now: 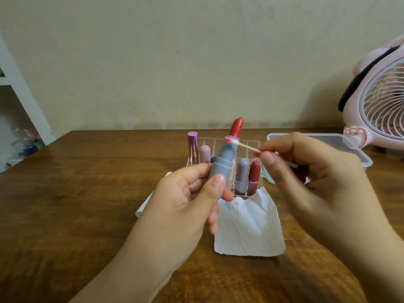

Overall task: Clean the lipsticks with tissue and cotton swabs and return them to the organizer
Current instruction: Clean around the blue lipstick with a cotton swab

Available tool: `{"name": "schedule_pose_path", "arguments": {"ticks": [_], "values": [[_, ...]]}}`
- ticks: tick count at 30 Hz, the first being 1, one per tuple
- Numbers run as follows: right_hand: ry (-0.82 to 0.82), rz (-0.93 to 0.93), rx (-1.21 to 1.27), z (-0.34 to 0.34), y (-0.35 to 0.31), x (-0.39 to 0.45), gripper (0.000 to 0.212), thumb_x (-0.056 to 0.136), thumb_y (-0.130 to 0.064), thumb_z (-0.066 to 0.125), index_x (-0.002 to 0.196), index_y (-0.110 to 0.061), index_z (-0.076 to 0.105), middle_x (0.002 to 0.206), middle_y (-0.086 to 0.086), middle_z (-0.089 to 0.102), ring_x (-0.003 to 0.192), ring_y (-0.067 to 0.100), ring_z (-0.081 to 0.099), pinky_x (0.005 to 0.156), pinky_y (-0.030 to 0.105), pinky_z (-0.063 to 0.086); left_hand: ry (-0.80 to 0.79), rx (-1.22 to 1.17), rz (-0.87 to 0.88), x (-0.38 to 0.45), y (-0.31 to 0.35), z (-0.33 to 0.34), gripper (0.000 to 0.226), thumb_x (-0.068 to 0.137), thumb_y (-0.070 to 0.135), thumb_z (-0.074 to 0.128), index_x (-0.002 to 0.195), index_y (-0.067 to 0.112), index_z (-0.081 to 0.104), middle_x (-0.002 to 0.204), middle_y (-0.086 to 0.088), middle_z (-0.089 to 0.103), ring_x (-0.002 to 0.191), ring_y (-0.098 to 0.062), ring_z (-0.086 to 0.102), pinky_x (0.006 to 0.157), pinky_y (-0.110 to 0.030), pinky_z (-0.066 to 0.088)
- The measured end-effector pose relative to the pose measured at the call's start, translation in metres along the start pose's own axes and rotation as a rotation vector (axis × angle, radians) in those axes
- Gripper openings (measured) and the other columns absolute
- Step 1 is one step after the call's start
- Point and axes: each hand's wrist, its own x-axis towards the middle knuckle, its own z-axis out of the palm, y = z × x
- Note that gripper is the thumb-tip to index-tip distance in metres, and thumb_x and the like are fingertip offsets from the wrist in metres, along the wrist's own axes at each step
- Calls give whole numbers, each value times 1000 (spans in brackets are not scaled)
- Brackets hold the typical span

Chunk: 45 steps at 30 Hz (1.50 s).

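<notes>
My left hand (188,200) grips an uncapped blue-grey lipstick (227,156) upright, its red bullet raised. My right hand (306,171) pinches a wooden cotton swab (242,146). The swab's tip, stained red, touches the tube's rim just under the bullet. Behind the lipstick stands the clear organizer (251,145) with several capped lipsticks in its cells, among them a shiny purple one (192,147) and a dark red one (254,176). A white tissue (249,228) with red smears lies on the table in front of the organizer.
The wooden table (76,193) runs to a beige wall. A clear plastic lidded box (354,147) sits at the right, a pink desk fan (380,106) behind it. A white flat object (142,209) peeks out under my left hand. White shelving stands at far left.
</notes>
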Motion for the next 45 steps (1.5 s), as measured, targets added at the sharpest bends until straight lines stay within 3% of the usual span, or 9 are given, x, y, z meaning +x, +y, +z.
{"name": "schedule_pose_path", "arguments": {"ticks": [4, 10, 15, 19, 25, 30, 38, 45], "values": [[-18, 6, -9, 3, 1, 0, 13, 89, -26, 51, 86, -21, 62, 63, -15, 56, 59, 4, 50, 51, 9, 36, 2, 48, 22, -1, 0, 0, 23, 81, 35, 58, 83, 16, 71, 70, -2, 66, 44, -8, 44, 48, -20, 42], [-104, 13, 41, 6, 0, -2, 16, 89, -29, 51, 83, -22, 65, 63, -9, 62, 56, 1, 50, 51, 5, 33, 65, 44, 0, -1, 2, 2, 29, 81, 37, 68, 99, 15, 64, 75, 0, 70, 43, -7, 46, 42, -19, 40], [-99, 4, 29, 7, 1, -1, 16, 88, -30, 52, 82, -22, 64, 61, -9, 62, 56, 4, 52, 50, 8, 35, 27, -80, -82, -1, 7, 6, 37, 71, 29, 62, 105, 13, 61, 81, -3, 73, 42, -10, 49, 42, -20, 42], [-95, 8, 34, 6, 3, -2, 16, 88, -29, 52, 82, -22, 64, 61, -8, 61, 56, 6, 52, 51, 8, 35, 18, -139, -122, 0, 6, 7, 33, 76, 28, 57, 106, 15, 62, 78, -4, 71, 48, -11, 52, 46, -20, 45], [-108, 19, 23, 5, 3, -1, 17, 89, -31, 50, 84, -22, 64, 63, -11, 62, 59, 7, 55, 50, 13, 39, 0, -12, -76, 0, 3, 3, 28, 78, 33, 55, 92, 15, 71, 75, -1, 68, 47, -8, 42, 45, -17, 38], [-9, 18, 12, 3, 3, -1, 15, 89, -27, 50, 84, -20, 63, 60, -9, 57, 57, 7, 51, 48, 11, 36, 15, -19, -45, 0, 4, 3, 24, 78, 32, 57, 87, 15, 71, 73, 0, 67, 47, -8, 40, 45, -17, 38], [-113, 27, 35, 6, 1, -2, 18, 89, -30, 50, 83, -21, 65, 62, -8, 62, 57, 8, 53, 49, 12, 37, 57, 19, -35, 0, 5, 2, 39, 72, 34, 59, 102, 11, 67, 72, 2, 69, 46, -5, 43, 45, -16, 38], [-22, 61, 45, 7, 2, -2, 13, 90, -29, 53, 81, -24, 60, 70, -6, 56, 51, 1, 45, 47, 5, 30, 88, 45, -34, -1, 8, 3, 40, 62, 40, 64, 97, 20, 67, 74, 4, 71, 45, -2, 47, 44, -17, 40]]}}
